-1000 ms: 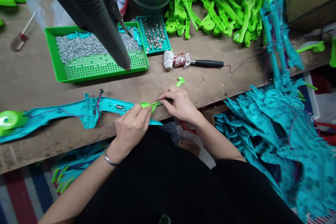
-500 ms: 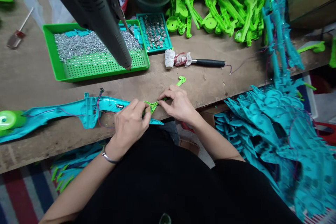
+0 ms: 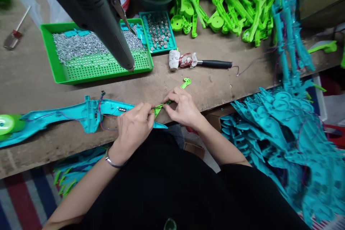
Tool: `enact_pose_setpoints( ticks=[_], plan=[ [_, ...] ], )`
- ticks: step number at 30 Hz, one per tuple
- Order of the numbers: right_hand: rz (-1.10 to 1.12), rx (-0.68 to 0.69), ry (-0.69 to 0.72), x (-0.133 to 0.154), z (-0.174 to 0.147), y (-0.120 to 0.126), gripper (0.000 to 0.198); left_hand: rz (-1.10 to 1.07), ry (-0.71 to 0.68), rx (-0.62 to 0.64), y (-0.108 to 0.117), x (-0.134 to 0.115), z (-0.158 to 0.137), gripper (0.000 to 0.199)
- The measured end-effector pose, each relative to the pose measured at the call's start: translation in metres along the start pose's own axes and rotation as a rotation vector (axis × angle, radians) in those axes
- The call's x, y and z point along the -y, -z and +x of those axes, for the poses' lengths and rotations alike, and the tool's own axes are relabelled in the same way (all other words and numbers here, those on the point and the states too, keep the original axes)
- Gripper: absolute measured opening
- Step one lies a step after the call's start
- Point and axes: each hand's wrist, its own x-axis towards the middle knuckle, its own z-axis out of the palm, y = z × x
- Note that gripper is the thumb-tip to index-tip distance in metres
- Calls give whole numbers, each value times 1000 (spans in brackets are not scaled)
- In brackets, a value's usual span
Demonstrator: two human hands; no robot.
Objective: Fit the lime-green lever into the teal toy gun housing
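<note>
- The left hand (image 3: 136,124) has been brought slightly farther over the green part (image 3: 158,109), so its rounded end, partly visible earlier, is now covered; the right hand (image 3: 183,106) has hardly been shifted.
- The green part is held between both hands at the workbench's (image 3: 210,86) near edge, by the right end of the teal shell (image 3: 59,113).
- It is pinched closely by the right thumb and forefinger; its other end appears gripped by the left fingers, curled nearly closed.
- One end is best kept steady while the other is worked gently, with the thin strip left unbent and the wires (image 3: 99,109) kept clear.
- The left fingertips are partly hidden; whether the green hook (image 3: 186,83) is joined to the part cannot be told. The dark tool (image 3: 102,25) is cut off above.
</note>
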Motion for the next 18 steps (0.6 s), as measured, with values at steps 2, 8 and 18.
enact_pose_setpoints(
  ticks=[2, 8, 18],
  plan=[
    [3, -1, -1, 0, 0, 0, 7, 25, 26, 26, 1, -2, 2, 17],
    [27, -10, -16, -2, 1, -1, 2, 117, 50, 90, 4, -4, 6, 22],
    [36, 1, -26, -1, 2, -1, 3, 187, 90, 122, 4, -11, 6, 24]
  ],
)
